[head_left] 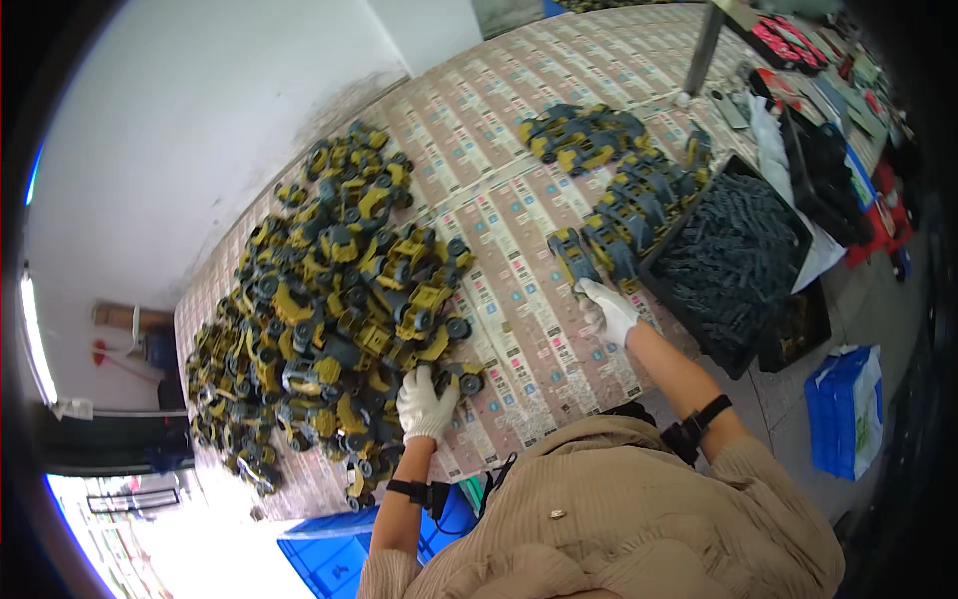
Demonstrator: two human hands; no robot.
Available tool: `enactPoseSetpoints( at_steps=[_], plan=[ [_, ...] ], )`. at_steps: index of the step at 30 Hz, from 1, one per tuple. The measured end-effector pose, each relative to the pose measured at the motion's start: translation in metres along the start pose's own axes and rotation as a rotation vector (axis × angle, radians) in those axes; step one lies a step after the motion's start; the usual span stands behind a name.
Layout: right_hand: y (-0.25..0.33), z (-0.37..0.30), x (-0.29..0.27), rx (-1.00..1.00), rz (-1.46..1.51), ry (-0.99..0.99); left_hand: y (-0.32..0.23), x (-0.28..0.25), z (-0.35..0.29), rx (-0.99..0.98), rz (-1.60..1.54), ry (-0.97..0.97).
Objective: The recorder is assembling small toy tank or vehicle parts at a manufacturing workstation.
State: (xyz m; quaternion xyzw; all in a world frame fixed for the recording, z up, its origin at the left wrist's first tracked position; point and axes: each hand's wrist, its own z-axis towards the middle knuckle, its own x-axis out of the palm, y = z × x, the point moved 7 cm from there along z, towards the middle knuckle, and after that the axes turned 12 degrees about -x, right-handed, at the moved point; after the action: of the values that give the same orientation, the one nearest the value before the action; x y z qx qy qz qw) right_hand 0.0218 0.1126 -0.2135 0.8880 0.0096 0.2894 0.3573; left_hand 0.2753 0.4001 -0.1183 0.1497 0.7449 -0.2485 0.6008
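My left hand [424, 404], in a white knit glove, is at the near right edge of a big heap of yellow and dark grey toy trucks [339, 240]. Its fingers are closed on a toy truck there, partly hidden by the glove and the heap. My right hand [609, 311], also gloved, reaches to the near end of a dark grey and yellow toy truck [572, 257]. Its fingertips pinch that end, and the truck rests on the table. This truck is at the left end of a tight row of similar toy trucks [639, 205].
A black crate [798, 230] full of dark grey plastic parts [733, 260] borders the row on the right. Farther back lies another group of toy trucks [584, 135]. A metal post [705, 50] rises at the table's far side. Blue bins [329, 554] sit below the near left edge.
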Motion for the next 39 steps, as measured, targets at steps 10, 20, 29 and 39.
enactPoseSetpoints(
  at_steps=[10, 20, 29, 39],
  plan=[
    [0.084, -0.06, -0.062, -0.694, -0.749, -0.242, 0.035, 0.022, -0.006, -0.298, -0.07, 0.236],
    [0.246, -0.058, -0.092, -0.785, -2.007, -0.654, 0.015, 0.045, 0.009, -0.248, -0.235, 0.623],
    [0.235, 0.004, -0.088, -0.6, -2.524, -0.563, -0.033, 0.025, -0.019, -0.163, -0.135, 0.52],
    [0.212, -0.1, -0.068, -0.933, -1.84, -0.537, -0.09, 0.036, -0.025, 0.265, -0.207, 0.392]
  ],
)
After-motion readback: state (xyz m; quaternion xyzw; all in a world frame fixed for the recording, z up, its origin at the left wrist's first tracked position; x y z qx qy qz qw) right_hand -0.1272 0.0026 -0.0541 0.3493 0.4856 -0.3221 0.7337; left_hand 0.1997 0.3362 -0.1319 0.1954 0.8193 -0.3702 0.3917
